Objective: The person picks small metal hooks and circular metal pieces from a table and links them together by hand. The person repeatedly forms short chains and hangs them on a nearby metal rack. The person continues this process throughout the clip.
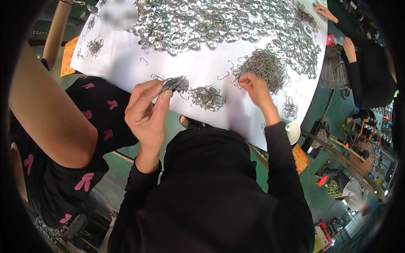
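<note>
My left hand (pixel 147 105) is closed, thumb against fingers, on a few shiny domed metal discs (pixel 172 82) raised above the table's near edge. Just right of them lies a small heap of wire hooks (pixel 206 98). My right hand (pixel 255 88) is at the near left side of a larger pile of metal hooks (pixel 265 67), its fingertips pinched together. Whatever is between those fingertips is too small to make out. A loose hook (pixel 223 76) lies on the white surface left of that hand.
Many shiny metal discs (pixel 190 25) cover the far part of the white table (pixel 181 59). A pale cup (pixel 292 132) stands by its right near edge. One person (pixel 55 114) is close on my left; another person's hand (pixel 349 49) is at the right.
</note>
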A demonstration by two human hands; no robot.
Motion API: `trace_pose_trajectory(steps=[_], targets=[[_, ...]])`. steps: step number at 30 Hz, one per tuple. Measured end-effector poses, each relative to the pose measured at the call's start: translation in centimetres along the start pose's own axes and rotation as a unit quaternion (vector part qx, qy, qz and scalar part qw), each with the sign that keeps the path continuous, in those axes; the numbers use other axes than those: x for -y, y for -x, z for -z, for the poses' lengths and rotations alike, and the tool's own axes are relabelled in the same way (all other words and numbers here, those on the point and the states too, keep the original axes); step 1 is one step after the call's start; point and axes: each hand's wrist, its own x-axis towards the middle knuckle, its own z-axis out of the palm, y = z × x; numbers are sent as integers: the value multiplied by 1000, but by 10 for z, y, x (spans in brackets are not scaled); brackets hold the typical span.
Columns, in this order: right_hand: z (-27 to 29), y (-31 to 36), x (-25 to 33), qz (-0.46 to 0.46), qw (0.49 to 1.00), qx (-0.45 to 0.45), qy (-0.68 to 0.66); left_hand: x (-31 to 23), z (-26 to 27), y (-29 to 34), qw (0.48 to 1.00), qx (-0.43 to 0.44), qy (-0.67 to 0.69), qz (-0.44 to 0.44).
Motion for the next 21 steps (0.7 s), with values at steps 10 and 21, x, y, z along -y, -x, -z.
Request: trace_pose_trajectory(steps=[10, 21], targets=[[-9, 151, -51, -163, 972, -138, 96, 0, 14, 10, 1000, 1, 4, -24], [-35, 63, -5, 34, 975, -137, 175, -4, 18, 11, 1000, 16, -9, -11]])
